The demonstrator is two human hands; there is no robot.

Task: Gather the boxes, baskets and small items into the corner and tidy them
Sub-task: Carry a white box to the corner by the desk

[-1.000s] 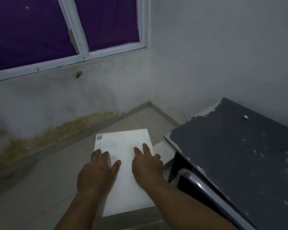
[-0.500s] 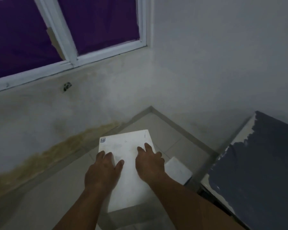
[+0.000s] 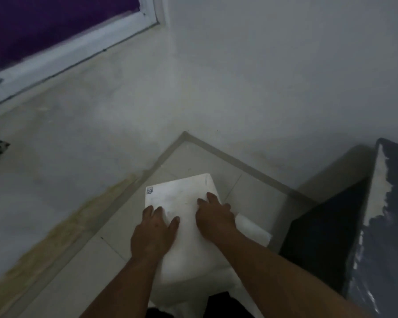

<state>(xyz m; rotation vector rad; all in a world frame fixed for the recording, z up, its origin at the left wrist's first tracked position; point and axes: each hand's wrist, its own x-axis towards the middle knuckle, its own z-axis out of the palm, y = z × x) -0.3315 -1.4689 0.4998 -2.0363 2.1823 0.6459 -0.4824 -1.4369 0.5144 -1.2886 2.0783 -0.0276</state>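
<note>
**Both hands flat on the box, close to the corner**

I see the left hand (image 3: 153, 232) lying on the left edge of the white box (image 3: 182, 200), thumb on the lid and fingers fairly straight. The right hand (image 3: 213, 218) lies flat on the lid near its right edge, fingers spread; neither hand is curled round anything. The box sits on the tiled floor (image 3: 251, 193), near the corner where the two walls meet but not touching them. A smaller white box (image 3: 254, 229) lies just beside it on the right. A dark table (image 3: 386, 237) stands further right.
</note>
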